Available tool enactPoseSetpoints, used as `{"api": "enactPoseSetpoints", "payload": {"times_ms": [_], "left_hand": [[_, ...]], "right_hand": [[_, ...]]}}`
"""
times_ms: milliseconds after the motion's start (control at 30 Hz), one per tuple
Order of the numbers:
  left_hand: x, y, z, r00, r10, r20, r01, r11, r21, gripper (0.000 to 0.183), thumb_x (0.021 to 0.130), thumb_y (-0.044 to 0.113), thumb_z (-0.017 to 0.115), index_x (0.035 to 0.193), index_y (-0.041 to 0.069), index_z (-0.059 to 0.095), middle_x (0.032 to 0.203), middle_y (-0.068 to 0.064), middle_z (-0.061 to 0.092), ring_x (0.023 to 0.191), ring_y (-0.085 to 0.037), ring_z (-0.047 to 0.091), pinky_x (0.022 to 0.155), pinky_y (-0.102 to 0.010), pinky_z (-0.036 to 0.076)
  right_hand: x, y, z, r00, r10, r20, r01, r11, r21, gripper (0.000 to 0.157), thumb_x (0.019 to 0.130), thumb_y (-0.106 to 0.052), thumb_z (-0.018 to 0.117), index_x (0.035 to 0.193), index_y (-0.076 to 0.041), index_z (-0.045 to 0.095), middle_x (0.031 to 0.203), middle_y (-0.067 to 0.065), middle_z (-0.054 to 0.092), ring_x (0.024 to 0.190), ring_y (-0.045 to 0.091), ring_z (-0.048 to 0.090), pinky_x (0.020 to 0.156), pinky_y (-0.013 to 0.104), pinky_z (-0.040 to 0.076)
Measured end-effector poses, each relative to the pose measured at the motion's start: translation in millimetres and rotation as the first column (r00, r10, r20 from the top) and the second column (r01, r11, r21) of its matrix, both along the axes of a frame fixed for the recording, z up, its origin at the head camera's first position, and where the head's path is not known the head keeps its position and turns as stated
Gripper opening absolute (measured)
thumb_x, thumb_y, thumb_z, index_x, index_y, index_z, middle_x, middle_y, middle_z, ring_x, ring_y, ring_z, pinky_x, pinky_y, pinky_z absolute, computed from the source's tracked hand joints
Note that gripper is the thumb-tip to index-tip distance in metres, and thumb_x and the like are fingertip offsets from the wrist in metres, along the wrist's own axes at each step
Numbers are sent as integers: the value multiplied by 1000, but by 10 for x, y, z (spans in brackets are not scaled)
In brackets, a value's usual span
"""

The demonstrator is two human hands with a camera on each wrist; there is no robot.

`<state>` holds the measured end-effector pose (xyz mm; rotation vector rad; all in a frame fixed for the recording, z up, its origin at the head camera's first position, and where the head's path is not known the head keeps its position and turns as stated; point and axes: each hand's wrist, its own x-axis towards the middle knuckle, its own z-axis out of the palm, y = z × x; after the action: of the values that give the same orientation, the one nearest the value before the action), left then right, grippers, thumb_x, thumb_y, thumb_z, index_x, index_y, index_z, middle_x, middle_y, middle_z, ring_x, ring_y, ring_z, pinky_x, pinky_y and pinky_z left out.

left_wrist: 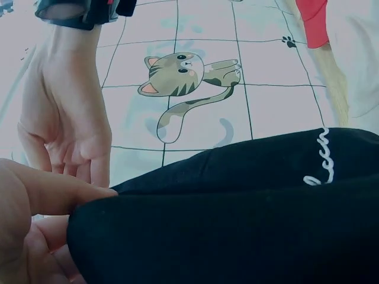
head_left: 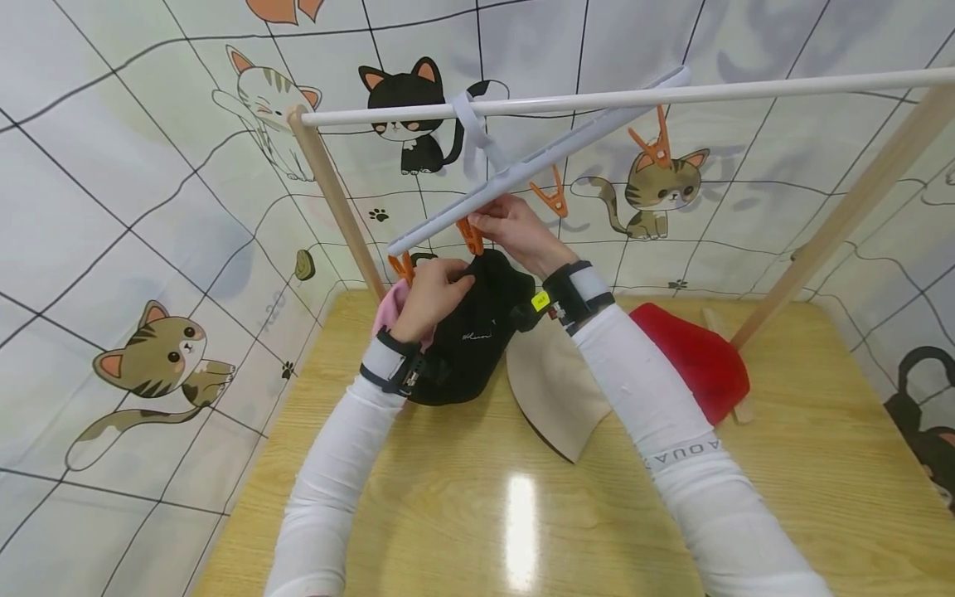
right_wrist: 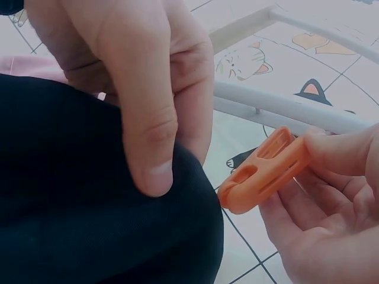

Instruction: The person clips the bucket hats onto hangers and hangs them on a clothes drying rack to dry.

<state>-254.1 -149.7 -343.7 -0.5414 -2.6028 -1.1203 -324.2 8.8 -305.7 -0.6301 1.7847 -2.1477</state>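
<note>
My left hand (head_left: 433, 300) pinches the upper edge of a black hat (head_left: 466, 365) with white script lettering, thumb on one side of the cloth. In the right wrist view, my right hand (right_wrist: 331, 207) squeezes an orange clip (right_wrist: 266, 171) between thumb and fingers, its tip right at the hat's edge. This clip hangs under a pale grey-blue hanger (head_left: 574, 143), which tilts from a white rod (head_left: 552, 103). Beside the left hand, a pink cloth item (head_left: 386, 311) hangs below another orange clip (head_left: 403, 267), partly hidden by the hand and the black hat.
Two more orange clips dangle toward the hanger's right end, one of them a spread clip (head_left: 552, 197). A beige hat (head_left: 555, 390) and a red hat (head_left: 690, 356) lie on the wooden table (head_left: 448, 514). Wooden posts (head_left: 843, 215) hold the rod before a cat-print wall.
</note>
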Motion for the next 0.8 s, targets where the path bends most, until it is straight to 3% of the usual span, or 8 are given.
{"api": "enactPoseSetpoints", "payload": {"times_ms": [300,433,800], "left_hand": [[-19,78,33,997,74,23,-75,997,18,16,94,8,58,83,1,67,59,-4,44,58,-20,48,51,-29,33],[9,88,56,997,78,22,-79,996,35,18,94,8,57,81,0,66,59,-5,43,57,-21,48,51,-29,33],[62,74,115,990,133,-36,-130,989,74,16,93,7,59,83,0,69,59,-4,45,61,-21,48,57,-30,33]], "right_hand": [[-21,45,2,1000,-3,-10,3,1000,17,20,96,3,53,116,4,53,94,5,60,93,19,54,98,36,41],[-22,45,-3,1000,-1,-15,1,1000,19,20,95,3,54,115,4,54,95,5,62,93,19,55,97,35,42],[-35,56,-12,999,31,19,-31,999,-27,15,96,3,52,111,3,55,92,5,61,93,19,56,99,36,41]]}}
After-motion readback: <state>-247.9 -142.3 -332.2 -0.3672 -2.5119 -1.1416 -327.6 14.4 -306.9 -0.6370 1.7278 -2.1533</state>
